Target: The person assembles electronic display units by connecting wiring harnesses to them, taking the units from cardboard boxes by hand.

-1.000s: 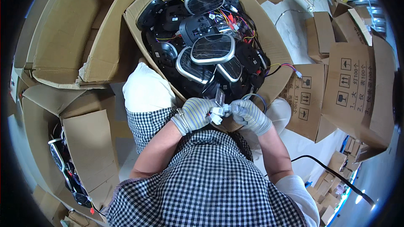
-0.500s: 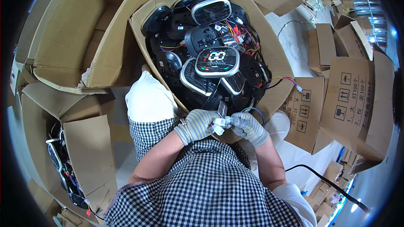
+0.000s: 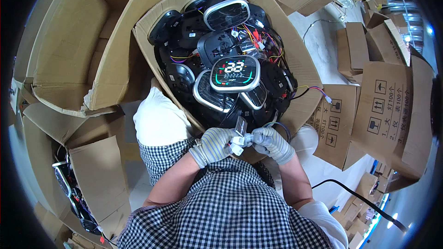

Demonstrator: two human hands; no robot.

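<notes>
My left hand (image 3: 215, 146), in a striped work glove, is closed around white plastic wire connectors (image 3: 236, 145). Facing it, my right hand (image 3: 274, 145), gloved too, pinches a translucent plug (image 3: 249, 138) that meets the white connectors; whether it is fully seated I cannot tell. A small flat dark piece (image 3: 241, 126) sticks up from between the hands. Just beyond them, an instrument display (image 3: 235, 74) with a silver rim glows with digits and coloured symbols. It rests on unlit displays (image 3: 212, 93) heaped in a cardboard box (image 3: 300, 64).
An open carton (image 3: 69, 41) stands at the far left. Below it, another box (image 3: 99, 180) holds more displays (image 3: 63, 180). Printed cartons (image 3: 380, 115) stand at the right. A loose wire with a white plug (image 3: 328, 99) hangs over the box edge; a black cable (image 3: 360, 198) runs lower right.
The lit display now shows different digits and more coloured bars. Both hands stay joined at the connectors, the left shifted slightly left and down. The view has shifted a little.
</notes>
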